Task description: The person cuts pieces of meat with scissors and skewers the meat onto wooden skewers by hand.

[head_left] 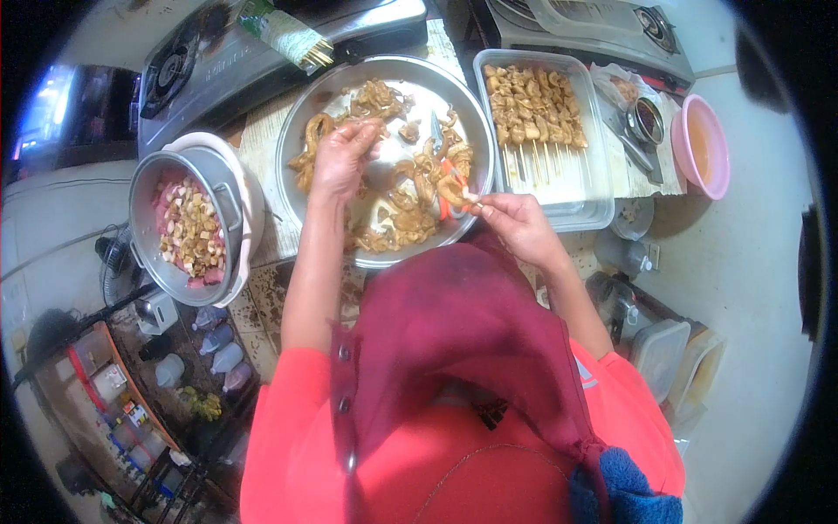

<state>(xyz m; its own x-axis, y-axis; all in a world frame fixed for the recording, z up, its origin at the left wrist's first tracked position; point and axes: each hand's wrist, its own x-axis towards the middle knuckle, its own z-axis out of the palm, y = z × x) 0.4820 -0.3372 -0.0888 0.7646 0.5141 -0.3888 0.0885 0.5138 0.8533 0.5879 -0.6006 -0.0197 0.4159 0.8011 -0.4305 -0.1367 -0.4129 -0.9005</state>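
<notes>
A wide round metal tray [292, 205] holds brown, curled pieces of cooked intestine [403, 223]. Over its left part, my left hand [347, 157] is closed, thumb and fingers drawn together; whatever they may hold is too small to make out. At the tray's right rim my right hand [521, 227] pinches a brown strip of intestine [451, 190] between thumb and fingers. Scissors [436, 131] with orange handles lie among the pieces, partly covered by the strip. To the right, a clear plastic container [572, 188] holds rows of skewered pieces [537, 105].
At left, a metal pot [148, 253] with cubed food sits in a pale basin [253, 188]. A pack of bamboo skewers [288, 37] rests on the left stove [209, 79]. On the right are a knife [633, 153], a small bowl [646, 120] and a pink basin [720, 148].
</notes>
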